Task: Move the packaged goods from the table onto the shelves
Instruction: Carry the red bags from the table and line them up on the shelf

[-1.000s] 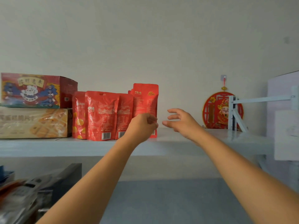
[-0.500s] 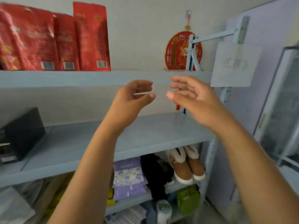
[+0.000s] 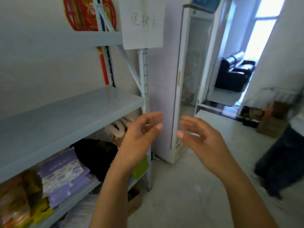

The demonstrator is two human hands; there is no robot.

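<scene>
**DESK:** Which step is shown?

**FIELD:** A trip back for more stock, it is judged. Both hands are raised nr the pale blue perforated steel upright post [image 3: 144, 76] of the shelf unit. The left hand [image 3: 139, 139] is seen in front of the post, fingers loosely bent, nothing held. The right hand [image 3: 203, 140], just right of the post, is likewise relaxed & unloaded. The palms are turned toward each other.

**DESK:** And the goods?

**FIELD:** No table is in view, nor any pkg waiting to be moved, so their whereabouts can't be told. A turn away from the post is called for next: the table is to be found & a fresh pkg taken up.

**DESK:** What is stored where?

**FIELD:** Left of the post, the flat pale blue steel middle shelf [image 3: 65, 119] is judged the likeliest landing spot. Below it, the bottom shelf [image 3: 77, 195] is packed w/ several things:
- purple-and-white printed soft packs [image 3: 64, 178];
- a black bundle [image 3: 97, 155], material not told;
- white fluffy footwear [image 3: 118, 129] nearest the post;
- a lime-green item [image 3: 141, 167], partly hidden behind the left wrist;
- blurred orange-yellow packs [image 3: 18, 206], farthest left of the post.

A white paper sheet [image 3: 143, 22] w/ faint handwriting is hung at the post's top. Just right of the post a tall lilac-white glass-door cabinet [image 3: 162, 96] is stood, contents unreadable.
</scene>
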